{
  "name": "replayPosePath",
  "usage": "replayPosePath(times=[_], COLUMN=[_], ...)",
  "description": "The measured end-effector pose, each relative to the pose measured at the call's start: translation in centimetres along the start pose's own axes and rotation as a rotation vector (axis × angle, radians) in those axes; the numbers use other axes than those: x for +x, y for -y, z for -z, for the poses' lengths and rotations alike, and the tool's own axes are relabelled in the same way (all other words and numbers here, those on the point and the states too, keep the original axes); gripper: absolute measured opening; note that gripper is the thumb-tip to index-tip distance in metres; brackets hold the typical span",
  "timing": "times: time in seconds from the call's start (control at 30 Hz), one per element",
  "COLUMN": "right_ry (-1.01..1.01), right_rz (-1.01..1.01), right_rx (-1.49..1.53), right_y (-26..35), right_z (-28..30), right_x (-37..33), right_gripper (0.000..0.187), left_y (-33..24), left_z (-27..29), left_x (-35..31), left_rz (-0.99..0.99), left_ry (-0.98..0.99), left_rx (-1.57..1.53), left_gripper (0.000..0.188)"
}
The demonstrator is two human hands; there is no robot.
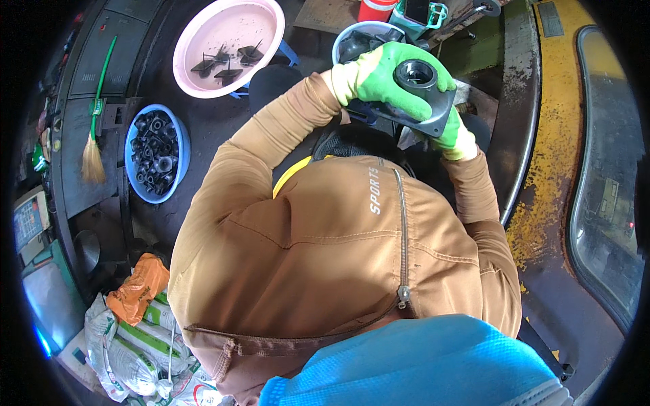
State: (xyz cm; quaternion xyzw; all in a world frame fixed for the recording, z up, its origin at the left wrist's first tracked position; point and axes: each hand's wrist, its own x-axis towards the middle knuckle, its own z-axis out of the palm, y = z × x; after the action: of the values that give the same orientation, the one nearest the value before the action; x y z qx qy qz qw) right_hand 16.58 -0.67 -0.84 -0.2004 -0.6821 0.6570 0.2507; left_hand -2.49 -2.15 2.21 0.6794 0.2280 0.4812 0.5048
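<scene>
Both my hands wear green gloves with pale yellow-green cuffs. Between them is a black plastic part [443, 103] with a round collar and a square, flat flange that has a hole at its corner. My left hand [387, 73] wraps round it from the left, its fingers and thumb closing about the collar. From below and to the right, my right hand [452, 137] grips the flange side; most of its fingers are hidden behind the part. Just beyond my left hand stands a blue-rimmed basin [336, 51] with dark pieces in it.
A pink basin [186, 40] holds several black pieces at the far left. Nearer is a blue basin [181, 181] filled with small black parts. A broom [93, 159] leans at the left, above white sacks [128, 362]. A worn yellow machine [542, 169] stands close on my right.
</scene>
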Motion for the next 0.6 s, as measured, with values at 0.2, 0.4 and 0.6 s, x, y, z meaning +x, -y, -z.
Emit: replayPosePath(times=[0.2, 0.4, 0.6], right_ry=[-0.049, -0.551, -0.603], right_rz=[0.095, 0.468, 0.459], right_rx=[-0.033, -0.292, -0.604], right_y=[-2.6, -2.3, -1.6], right_z=[0.0, -0.8, -1.9], right_x=[-0.2, 1.6, 1.7], right_gripper=[0.055, 0.047, 0.049], left_y=[0.3, 0.5, 0.5], left_z=[0.7, -1.6, -3.7], left_x=[-0.1, 0.3, 0.4], left_rz=[0.098, 0.011, -0.218], left_ry=[0.177, -0.493, -0.670], left_rx=[-0.162, 0.248, 0.511], left_gripper=[0.049, 0.049, 0.053])
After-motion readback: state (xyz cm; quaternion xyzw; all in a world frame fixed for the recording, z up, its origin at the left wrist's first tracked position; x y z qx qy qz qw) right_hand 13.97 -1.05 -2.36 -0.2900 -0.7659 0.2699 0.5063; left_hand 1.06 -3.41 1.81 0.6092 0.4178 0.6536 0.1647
